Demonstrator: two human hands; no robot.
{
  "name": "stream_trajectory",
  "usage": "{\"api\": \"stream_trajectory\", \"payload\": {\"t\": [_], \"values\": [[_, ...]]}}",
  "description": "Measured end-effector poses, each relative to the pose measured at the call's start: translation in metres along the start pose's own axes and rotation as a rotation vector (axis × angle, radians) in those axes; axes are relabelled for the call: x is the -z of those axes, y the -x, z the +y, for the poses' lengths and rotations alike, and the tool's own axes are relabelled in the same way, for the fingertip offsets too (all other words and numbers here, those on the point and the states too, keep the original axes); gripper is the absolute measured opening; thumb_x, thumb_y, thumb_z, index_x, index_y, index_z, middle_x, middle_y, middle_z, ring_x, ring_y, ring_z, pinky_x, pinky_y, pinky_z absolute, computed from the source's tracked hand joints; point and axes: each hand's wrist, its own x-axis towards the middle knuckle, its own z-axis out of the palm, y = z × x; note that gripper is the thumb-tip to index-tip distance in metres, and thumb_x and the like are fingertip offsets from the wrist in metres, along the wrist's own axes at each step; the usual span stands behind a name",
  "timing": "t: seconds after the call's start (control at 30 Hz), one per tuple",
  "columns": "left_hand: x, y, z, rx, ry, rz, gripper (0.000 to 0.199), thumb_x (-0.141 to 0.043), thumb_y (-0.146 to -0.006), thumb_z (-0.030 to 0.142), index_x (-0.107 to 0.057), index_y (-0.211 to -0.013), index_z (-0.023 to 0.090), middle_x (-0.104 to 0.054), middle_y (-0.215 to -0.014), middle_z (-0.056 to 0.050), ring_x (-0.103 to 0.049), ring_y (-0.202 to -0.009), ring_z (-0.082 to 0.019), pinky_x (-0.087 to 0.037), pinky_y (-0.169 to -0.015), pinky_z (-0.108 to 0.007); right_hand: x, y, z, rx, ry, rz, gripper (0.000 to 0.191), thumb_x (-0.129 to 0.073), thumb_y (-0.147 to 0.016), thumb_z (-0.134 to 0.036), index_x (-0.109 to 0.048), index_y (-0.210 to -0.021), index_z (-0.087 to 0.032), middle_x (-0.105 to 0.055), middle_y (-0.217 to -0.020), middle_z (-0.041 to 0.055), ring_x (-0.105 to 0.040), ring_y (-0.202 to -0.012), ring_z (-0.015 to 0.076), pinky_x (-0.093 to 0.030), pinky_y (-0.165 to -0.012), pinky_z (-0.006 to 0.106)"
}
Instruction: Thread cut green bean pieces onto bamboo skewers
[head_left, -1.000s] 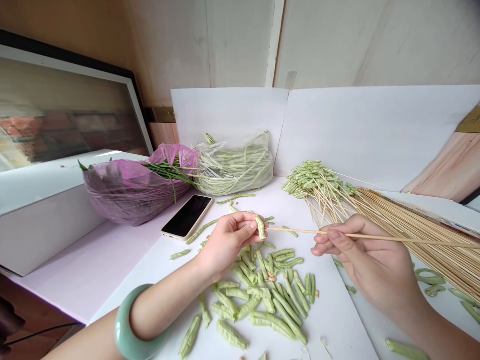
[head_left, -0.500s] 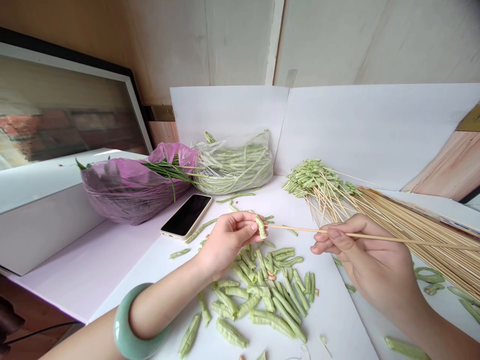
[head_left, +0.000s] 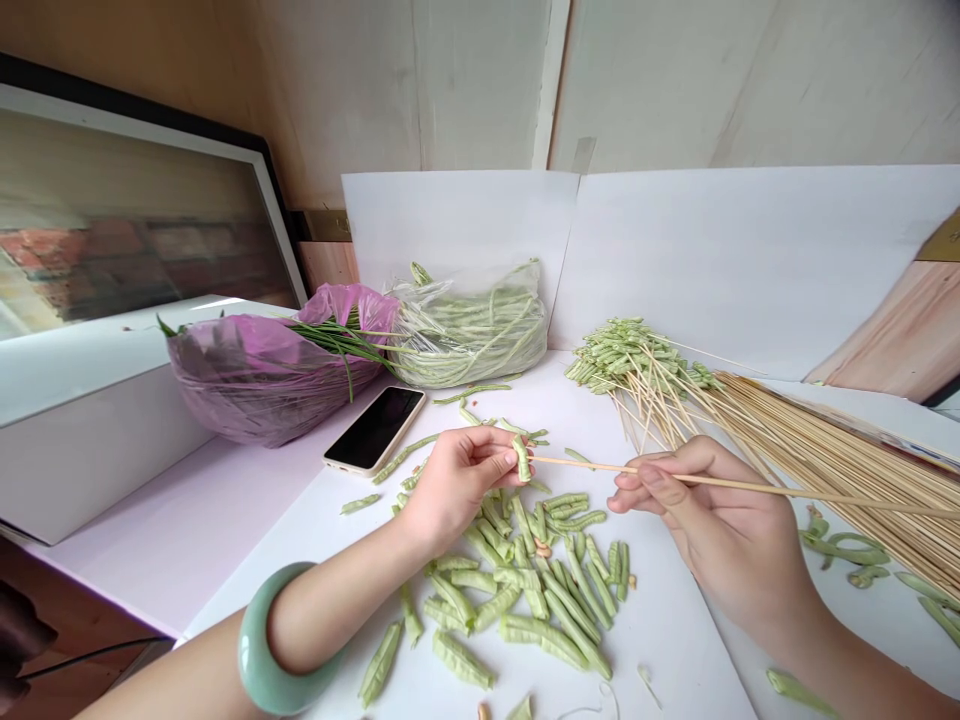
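Pinching a bean (head_left: 520,458) between thumb and fingers, the left hand (head_left: 461,485) is holding it up over the bench (head_left: 127,520). The right hand (head_left: 724,520) is grasping a skewer (head_left: 581,463), which is pointing leftward with its thin end meeting the bean's edge; whether it is piercing the bean, one cannot tell. Below and between the hands, cut beans (head_left: 559,642) are lying scattered on a white sheet (head_left: 667,640). Beyond the right hand, skewers with beans on their ends (head_left: 622,358) are lying heaped, and a bundle of bare skewers (head_left: 840,450) is stretching along beside them. To the left hand's far left, a phone (head_left: 375,428) is lying flat, with a purple bag (head_left: 262,385) resting behind it. Straight beyond the left hand, a clear bag (head_left: 472,340) is holding long beans. A green bangle (head_left: 257,645) is circling the left forearm.
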Motion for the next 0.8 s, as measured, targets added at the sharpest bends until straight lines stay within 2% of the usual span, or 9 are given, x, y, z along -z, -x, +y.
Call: {"api": "stream_trajectory", "payload": {"t": [0.17, 0.4, 0.67, 0.8], "values": [[0.002, -0.002, -0.001, -0.011, -0.034, 0.014, 0.031, -0.083, -0.059, 0.036, -0.070, -0.070, 0.011, -0.065, -0.065, -0.004, -0.060, -0.063, -0.014, -0.051, -0.068, -0.027, -0.001, 0.001, 0.006, -0.011, -0.032, -0.006, 0.019, -0.075, -0.078, -0.033, -0.063, -0.071, -0.020, -0.070, -0.072, 0.0033, -0.071, -0.059, 0.0203, -0.064, -0.059, 0.031], [0.005, -0.004, -0.005, -0.011, -0.100, 0.007, 0.032, -0.082, -0.060, 0.038, -0.067, -0.066, 0.010, -0.065, -0.063, -0.004, -0.059, -0.061, -0.013, -0.050, -0.065, -0.026, -0.002, 0.006, 0.019, -0.096, -0.103, 0.022, 0.021, -0.076, -0.077, -0.033, -0.062, -0.071, -0.020, -0.071, -0.075, 0.0016, -0.071, -0.062, 0.0178, -0.063, -0.062, 0.029], [0.003, -0.004, -0.004, 0.000, -0.073, 0.008, 0.036, -0.084, -0.055, 0.042, -0.068, -0.065, 0.012, -0.063, -0.061, -0.003, -0.058, -0.059, -0.013, -0.051, -0.065, -0.027, -0.003, 0.008, 0.021, -0.135, -0.117, 0.027, 0.025, -0.078, -0.075, -0.037, -0.061, -0.068, -0.020, -0.071, -0.074, 0.0020, -0.071, -0.062, 0.0173, -0.063, -0.061, 0.029], [0.004, -0.004, -0.004, -0.007, -0.091, -0.011, 0.035, -0.083, -0.056, 0.042, -0.068, -0.064, 0.012, -0.063, -0.060, -0.003, -0.058, -0.059, -0.013, -0.051, -0.064, -0.027, -0.003, 0.009, 0.023, -0.158, -0.141, 0.019, 0.027, -0.078, -0.075, -0.038, -0.059, -0.067, -0.020, -0.070, -0.072, 0.0014, -0.070, -0.064, 0.0168, -0.062, -0.063, 0.030]]}}
